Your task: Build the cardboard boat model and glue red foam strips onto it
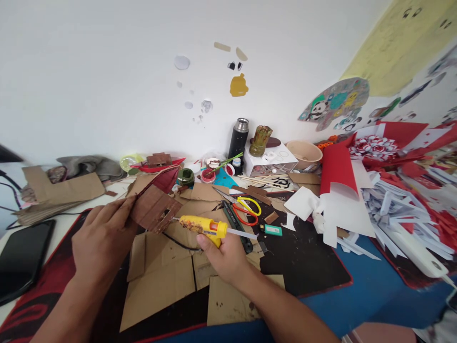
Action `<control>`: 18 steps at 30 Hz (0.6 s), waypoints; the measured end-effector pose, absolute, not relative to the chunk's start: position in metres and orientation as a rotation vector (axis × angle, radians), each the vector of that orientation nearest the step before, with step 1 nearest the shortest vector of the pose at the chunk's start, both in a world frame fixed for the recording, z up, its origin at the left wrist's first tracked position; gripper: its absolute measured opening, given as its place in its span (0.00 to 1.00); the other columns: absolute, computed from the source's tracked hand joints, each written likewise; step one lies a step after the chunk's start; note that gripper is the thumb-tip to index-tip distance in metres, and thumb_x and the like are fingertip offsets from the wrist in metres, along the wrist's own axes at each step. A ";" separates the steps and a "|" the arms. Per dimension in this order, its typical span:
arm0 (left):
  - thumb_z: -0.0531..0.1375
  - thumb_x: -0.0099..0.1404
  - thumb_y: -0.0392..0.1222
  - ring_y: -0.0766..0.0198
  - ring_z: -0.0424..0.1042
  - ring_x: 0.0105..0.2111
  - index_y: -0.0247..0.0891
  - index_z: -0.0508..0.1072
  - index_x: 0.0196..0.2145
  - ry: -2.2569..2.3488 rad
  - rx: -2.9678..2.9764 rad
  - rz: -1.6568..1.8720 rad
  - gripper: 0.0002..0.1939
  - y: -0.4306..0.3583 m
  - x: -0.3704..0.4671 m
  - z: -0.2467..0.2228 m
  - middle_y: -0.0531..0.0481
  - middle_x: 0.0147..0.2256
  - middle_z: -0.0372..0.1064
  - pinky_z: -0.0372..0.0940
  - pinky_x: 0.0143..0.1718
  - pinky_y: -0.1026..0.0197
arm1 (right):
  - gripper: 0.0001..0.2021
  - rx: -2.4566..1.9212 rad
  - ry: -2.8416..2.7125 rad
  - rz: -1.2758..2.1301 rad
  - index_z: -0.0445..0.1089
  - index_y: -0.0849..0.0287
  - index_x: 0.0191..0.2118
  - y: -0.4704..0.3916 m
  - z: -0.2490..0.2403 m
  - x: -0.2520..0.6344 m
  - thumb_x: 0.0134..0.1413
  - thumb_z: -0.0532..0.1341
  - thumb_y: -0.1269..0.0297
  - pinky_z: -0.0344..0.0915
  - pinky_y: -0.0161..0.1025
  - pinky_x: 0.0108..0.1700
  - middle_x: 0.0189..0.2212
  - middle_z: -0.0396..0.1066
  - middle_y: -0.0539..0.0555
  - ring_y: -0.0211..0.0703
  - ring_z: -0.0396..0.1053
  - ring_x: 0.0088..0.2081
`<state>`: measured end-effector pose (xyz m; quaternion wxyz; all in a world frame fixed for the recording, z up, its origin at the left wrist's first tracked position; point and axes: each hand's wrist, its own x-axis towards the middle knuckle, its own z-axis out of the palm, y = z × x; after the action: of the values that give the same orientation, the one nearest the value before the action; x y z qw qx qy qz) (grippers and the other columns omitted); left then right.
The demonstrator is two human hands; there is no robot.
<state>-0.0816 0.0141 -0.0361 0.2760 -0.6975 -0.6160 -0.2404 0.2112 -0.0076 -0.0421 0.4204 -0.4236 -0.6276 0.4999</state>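
Observation:
My left hand [103, 233] grips a small brown and dark red model boat [155, 207], holding it tilted by its left side. Its planked brown face has a slot-like gap near the right edge. In my right hand [228, 259] is a yellow hot glue gun [202, 225], fingers wrapped round its handle. The nozzle points left and meets or nearly meets the brown face; I cannot tell which. A clear glue stick [243, 233] juts from the gun's back. Beneath both hands lie pieces of cardboard [160, 290] on a black and red mat [303, 267].
Scissors [246, 209] with red and yellow handles, a dark green cutter [232, 216] and a teal lighter [273, 230] lie right of the gun. A black thermos [238, 140] stands by the wall. Paper strips [400, 209] heap at right; a phone [24, 257] lies left.

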 end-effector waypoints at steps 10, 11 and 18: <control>0.59 0.79 0.39 0.48 0.81 0.44 0.32 0.82 0.60 -1.598 -1.872 -0.636 0.18 0.013 -0.080 -0.034 0.38 0.49 0.86 0.72 0.48 0.51 | 0.20 -1.076 -1.559 1.189 0.82 0.57 0.53 -0.004 -0.042 0.213 0.71 0.64 0.47 0.78 0.49 0.53 0.46 0.86 0.60 0.56 0.84 0.48; 0.59 0.79 0.39 0.47 0.81 0.44 0.31 0.82 0.60 -1.592 -1.875 -0.634 0.18 0.013 -0.079 -0.034 0.37 0.49 0.86 0.72 0.48 0.51 | 0.20 -1.066 -1.553 1.188 0.82 0.57 0.53 -0.004 -0.042 0.214 0.71 0.64 0.46 0.79 0.49 0.52 0.46 0.86 0.60 0.56 0.84 0.48; 0.59 0.78 0.40 0.46 0.81 0.44 0.34 0.80 0.64 -1.622 -1.905 -0.664 0.22 0.013 -0.080 -0.036 0.37 0.49 0.86 0.72 0.47 0.50 | 0.20 -1.090 -1.555 1.187 0.82 0.56 0.55 -0.004 -0.044 0.212 0.71 0.64 0.47 0.78 0.49 0.55 0.47 0.86 0.60 0.57 0.83 0.51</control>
<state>-0.0801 0.0131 -0.0364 0.2733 -0.7080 -0.6027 -0.2467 0.2124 -0.0044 -0.0438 0.4359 -0.4380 -0.6251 0.4769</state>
